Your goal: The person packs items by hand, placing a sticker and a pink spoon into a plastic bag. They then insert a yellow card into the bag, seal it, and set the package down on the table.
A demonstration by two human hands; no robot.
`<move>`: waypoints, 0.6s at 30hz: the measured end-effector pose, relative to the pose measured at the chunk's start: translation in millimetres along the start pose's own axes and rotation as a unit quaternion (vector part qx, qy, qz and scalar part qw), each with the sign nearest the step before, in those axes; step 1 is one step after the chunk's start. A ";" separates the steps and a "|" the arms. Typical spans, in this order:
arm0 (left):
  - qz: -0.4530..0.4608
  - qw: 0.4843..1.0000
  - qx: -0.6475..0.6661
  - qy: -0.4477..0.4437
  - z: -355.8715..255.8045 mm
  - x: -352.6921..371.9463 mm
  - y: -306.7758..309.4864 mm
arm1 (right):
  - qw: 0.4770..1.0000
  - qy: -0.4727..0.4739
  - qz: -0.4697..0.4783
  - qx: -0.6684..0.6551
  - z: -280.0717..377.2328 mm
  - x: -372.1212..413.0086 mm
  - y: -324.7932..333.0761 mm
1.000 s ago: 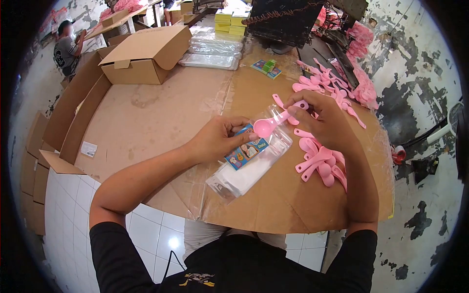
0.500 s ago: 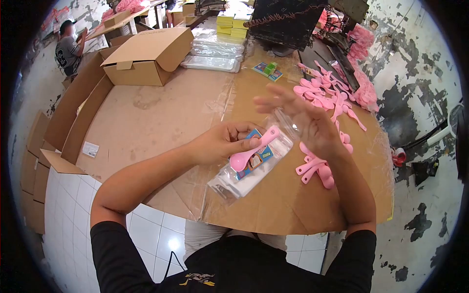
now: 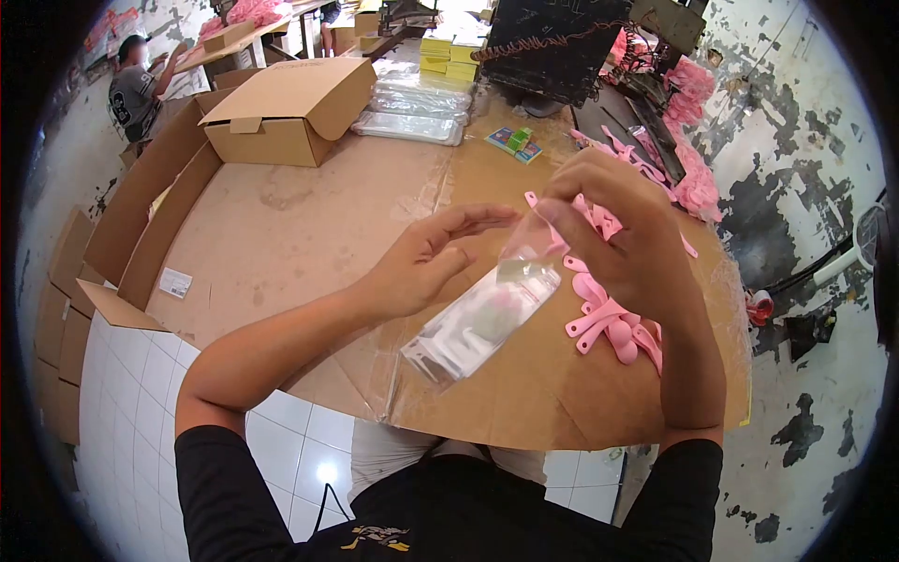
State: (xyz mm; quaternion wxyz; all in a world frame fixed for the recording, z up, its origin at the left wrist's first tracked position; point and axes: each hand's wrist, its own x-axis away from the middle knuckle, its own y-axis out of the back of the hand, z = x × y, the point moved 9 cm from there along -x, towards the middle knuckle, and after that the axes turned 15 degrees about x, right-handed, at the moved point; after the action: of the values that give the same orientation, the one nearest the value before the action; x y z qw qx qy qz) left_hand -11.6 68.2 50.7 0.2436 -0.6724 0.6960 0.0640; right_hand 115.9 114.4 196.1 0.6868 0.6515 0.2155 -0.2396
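Clear plastic bags [image 3: 482,323] lie slanted on the brown cardboard tabletop [image 3: 309,244], shiny, with a faint pinkish patch showing on them. My right hand [image 3: 613,220] pinches a raised piece of clear plastic at their upper end. To the left of that plastic is my left hand [image 3: 426,258], its fingers stretched and its thumb apart, with nothing visible in it. Pink plastic spoons [image 3: 613,328] lie beside and partly behind my right hand. A pink handle [image 3: 532,199] shows by the raised plastic; what it belongs to is unclear.
An open cardboard box [image 3: 281,108] and packs of clear bags [image 3: 412,122] stand at the back. Small cards with a green item [image 3: 516,140] lie near a black panel [image 3: 548,51]. Yellow stacks [image 3: 449,56] are behind. Another person [image 3: 136,94] is at the far left.
The pink spoon and blue card have left my left hand, which has opened. My right hand has closed on the plastic and raised it. The other person's arm has moved up.
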 end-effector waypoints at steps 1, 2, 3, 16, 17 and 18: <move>0.003 1.000 0.004 -0.012 -1.3 2.2 -1.7 | 1.000 -0.024 0.012 -0.013 -1.3 0.0 -1.7; 0.002 0.999 -0.028 -0.025 -3.9 4.0 -4.3 | 0.998 -0.048 0.023 -0.027 -2.3 0.5 -3.9; 0.001 0.998 -0.059 -0.038 -8.2 5.5 -8.4 | 0.996 -0.072 0.034 -0.040 -3.2 1.1 -6.7; -0.085 0.996 0.017 -0.019 -29.5 4.0 -11.2 | 0.983 0.047 -0.123 0.127 25.7 1.8 -15.0; -0.093 0.995 0.011 -0.033 -29.7 4.7 -9.0 | 0.975 0.074 -0.122 0.170 32.4 1.0 -17.5; -0.101 0.994 0.005 -0.046 -26.9 5.6 -6.6 | 0.965 0.099 -0.122 0.212 38.8 0.5 -20.6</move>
State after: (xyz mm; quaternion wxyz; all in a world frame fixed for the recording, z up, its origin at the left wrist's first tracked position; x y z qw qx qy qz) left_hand -11.9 51.3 73.4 0.2841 -0.7341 0.6132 0.0664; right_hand 103.1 74.9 181.8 0.4741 0.7714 0.3047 -0.2956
